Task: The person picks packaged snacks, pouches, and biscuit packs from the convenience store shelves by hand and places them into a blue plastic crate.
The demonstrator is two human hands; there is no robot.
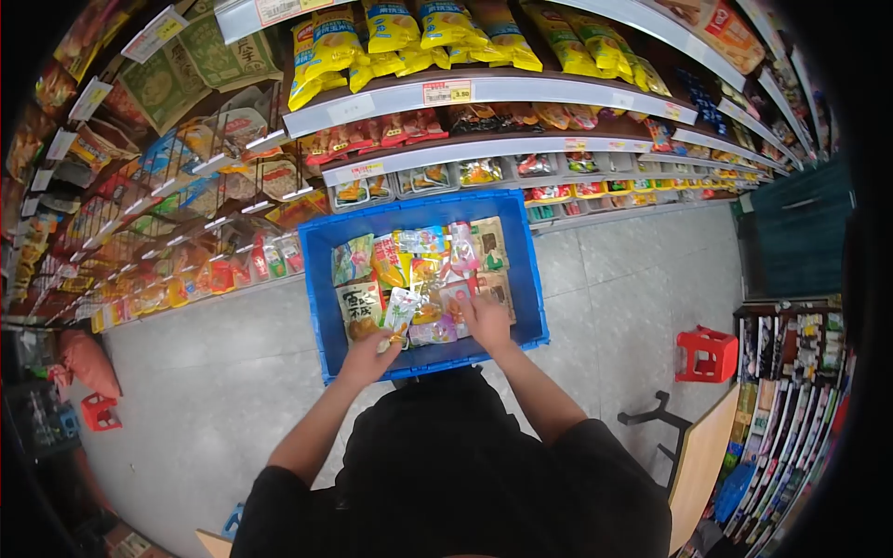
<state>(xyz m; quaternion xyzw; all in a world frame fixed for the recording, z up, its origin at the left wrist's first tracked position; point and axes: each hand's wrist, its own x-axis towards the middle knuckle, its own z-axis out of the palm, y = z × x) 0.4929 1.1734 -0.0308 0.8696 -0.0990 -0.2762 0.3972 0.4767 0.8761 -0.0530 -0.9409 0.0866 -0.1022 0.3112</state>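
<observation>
A blue plastic crate (538, 279) full of snack packets lies in front of me. My left hand (372, 355) is closed on the lower end of a white and green snack packet (401, 309) at the crate's front left. A beige packet with dark lettering (361, 302) lies beside it. My right hand (489, 324) reaches over the crate's front right, fingers bent at a pink snack packet (455, 296); the fingertips are partly hidden. Around them lie a yellow and red packet (389, 259), a blue and yellow packet (421, 241) and a brown packet (488, 244).
Shop shelves with yellow snack bags (391, 28) rise beyond the crate. Hanging racks of packets (200, 186) line the left. On the grey tiled floor (623, 270) stand a red stool (707, 354) at right and another red stool (99, 411) at left. A wooden tabletop (704, 470) is near my right.
</observation>
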